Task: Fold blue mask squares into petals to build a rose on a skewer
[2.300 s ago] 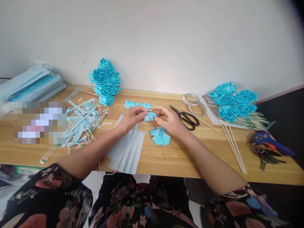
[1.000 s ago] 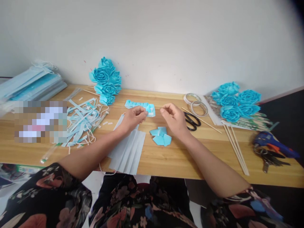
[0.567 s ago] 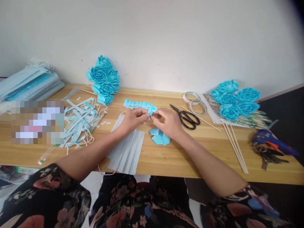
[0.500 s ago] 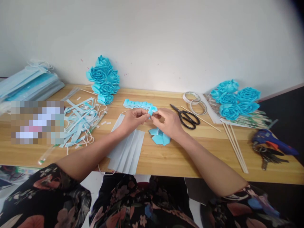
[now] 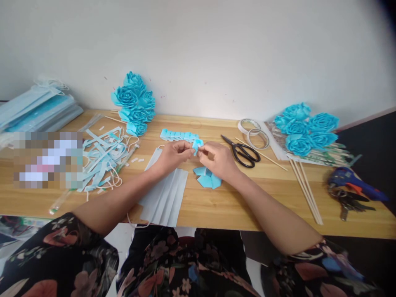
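Between my two hands is a small folded blue petal (image 5: 197,145), pinched by the fingertips. My left hand (image 5: 177,156) grips its left side and my right hand (image 5: 217,159) its right side. Just behind them a row of folded blue petals (image 5: 177,135) lies on the table. Several flat blue cut pieces (image 5: 209,180) rest under and in front of my right hand, which covers part of them. A pleated face mask (image 5: 167,198) lies partly beneath my left wrist.
Black-handled scissors (image 5: 244,153), tape rolls (image 5: 258,139) and wooden sticks (image 5: 306,194) lie to the right, near blue flowers (image 5: 298,128) and a blue glue gun (image 5: 352,181). Leftward are mask scraps (image 5: 103,154), more blue flowers (image 5: 134,103) and stacked masks (image 5: 40,107) on the wooden table (image 5: 229,206).
The fingers of both hands have shifted very slightly around the blue petal, which stays pinched between them. Nothing else has visibly moved on the table.
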Motion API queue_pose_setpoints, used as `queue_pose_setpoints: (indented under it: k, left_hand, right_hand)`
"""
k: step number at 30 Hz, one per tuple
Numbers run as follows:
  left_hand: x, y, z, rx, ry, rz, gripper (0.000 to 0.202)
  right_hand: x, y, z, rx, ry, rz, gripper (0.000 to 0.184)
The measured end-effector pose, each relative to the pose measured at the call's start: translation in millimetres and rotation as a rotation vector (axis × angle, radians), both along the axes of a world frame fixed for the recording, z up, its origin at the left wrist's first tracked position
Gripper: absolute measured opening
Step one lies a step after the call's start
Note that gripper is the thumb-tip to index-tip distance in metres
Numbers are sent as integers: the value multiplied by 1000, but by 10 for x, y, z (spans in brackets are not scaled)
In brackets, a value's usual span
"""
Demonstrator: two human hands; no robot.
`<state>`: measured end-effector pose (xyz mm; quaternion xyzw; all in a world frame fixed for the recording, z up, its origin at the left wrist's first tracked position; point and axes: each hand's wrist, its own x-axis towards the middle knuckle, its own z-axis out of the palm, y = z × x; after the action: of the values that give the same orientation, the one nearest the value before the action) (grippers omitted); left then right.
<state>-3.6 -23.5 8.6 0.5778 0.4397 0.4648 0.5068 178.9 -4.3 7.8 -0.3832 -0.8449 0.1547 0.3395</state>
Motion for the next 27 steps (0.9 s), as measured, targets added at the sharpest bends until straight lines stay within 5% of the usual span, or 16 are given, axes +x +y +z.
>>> queue_pose_setpoints:
  k: [19, 27]
  left_hand:
    - [-85, 75, -9, -97, -174, 59, 27]
    - [-61, 53, 12, -166, -253, 42, 25]
  right_hand:
    - [100, 78, 110, -122, 127, -118, 16]
    - [119, 106, 113, -421, 384, -11, 24]
